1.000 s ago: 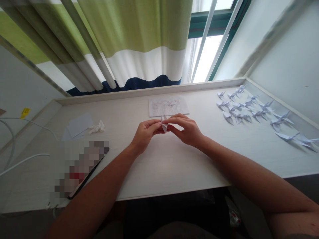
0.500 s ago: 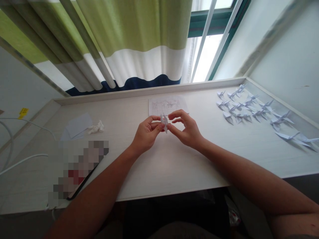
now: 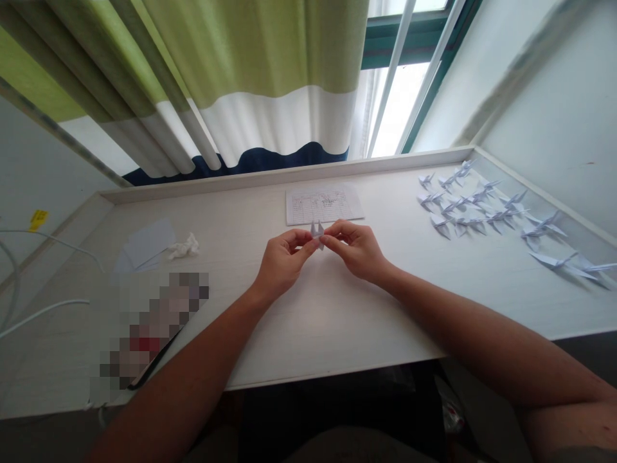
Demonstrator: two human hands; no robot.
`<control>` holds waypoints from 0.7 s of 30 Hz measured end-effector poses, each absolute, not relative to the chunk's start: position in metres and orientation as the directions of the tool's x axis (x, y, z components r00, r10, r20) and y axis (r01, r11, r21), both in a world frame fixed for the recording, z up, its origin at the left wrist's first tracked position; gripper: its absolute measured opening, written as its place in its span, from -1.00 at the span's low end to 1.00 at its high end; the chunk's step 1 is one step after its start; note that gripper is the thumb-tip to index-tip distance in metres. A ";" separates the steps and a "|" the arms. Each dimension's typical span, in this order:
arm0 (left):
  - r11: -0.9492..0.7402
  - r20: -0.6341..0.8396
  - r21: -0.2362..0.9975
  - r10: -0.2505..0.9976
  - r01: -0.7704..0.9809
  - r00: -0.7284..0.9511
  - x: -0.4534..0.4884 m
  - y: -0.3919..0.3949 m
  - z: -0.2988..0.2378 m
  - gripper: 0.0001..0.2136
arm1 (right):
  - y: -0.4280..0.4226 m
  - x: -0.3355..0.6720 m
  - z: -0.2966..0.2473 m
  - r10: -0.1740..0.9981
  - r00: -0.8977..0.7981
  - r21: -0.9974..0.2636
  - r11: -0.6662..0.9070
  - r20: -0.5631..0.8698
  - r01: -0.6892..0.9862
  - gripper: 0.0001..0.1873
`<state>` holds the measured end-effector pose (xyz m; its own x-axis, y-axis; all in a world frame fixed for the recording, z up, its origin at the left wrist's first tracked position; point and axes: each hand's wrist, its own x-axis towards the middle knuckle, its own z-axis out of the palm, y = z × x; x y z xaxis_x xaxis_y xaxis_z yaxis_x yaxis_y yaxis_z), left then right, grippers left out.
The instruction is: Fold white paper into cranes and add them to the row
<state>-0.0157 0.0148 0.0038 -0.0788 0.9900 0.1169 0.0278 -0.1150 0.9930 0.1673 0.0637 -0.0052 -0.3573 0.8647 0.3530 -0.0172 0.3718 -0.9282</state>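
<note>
A small folded piece of white paper (image 3: 317,232) is pinched between my two hands just above the white desk (image 3: 313,321). My left hand (image 3: 282,260) grips its left side with thumb and fingers closed. My right hand (image 3: 355,249) pinches its right side, fingers curled together. Two thin points of the paper stick up between my fingertips. Most of the paper is hidden by my fingers.
Several folded paper cranes (image 3: 475,209) lie in rows at the desk's right. A printed sheet (image 3: 322,204) lies behind my hands. Blank paper squares (image 3: 147,243) and a crumpled scrap (image 3: 183,247) sit at the left, near a white cable (image 3: 43,308). A striped curtain (image 3: 241,83) hangs behind.
My right hand's fingers, spread half a second ago, have closed again on the paper. Both hands sit slightly higher in view.
</note>
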 end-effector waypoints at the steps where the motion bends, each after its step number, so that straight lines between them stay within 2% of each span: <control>1: -0.115 0.118 0.992 0.990 0.041 -0.078 -0.016 0.015 0.004 -0.67 | 0.064 0.167 -0.005 0.872 -0.369 -0.941 0.336 0.323 -0.030 -0.60; 5: -0.102 0.101 0.995 0.994 -0.015 -0.047 -0.019 0.017 0.005 -0.72 | 0.063 0.167 -0.004 0.871 -0.428 -0.970 0.220 0.242 -0.102 -0.56; 9: -0.072 0.070 0.996 0.996 -0.048 -0.047 -0.020 0.020 0.000 -0.74 | 0.063 0.165 -0.006 0.881 -0.422 -0.976 0.176 0.214 -0.128 -0.54; 14: -0.151 0.144 0.988 0.974 -0.027 -0.174 -0.016 0.021 -0.005 -0.72 | 0.065 0.163 -0.009 0.905 -0.379 -0.978 0.152 0.196 -0.143 -0.52; 21: -0.230 0.218 0.972 0.957 -0.041 -0.190 -0.012 0.018 -0.002 -0.76 | 0.068 0.165 -0.009 0.888 -0.425 -0.976 0.103 0.177 -0.190 -0.54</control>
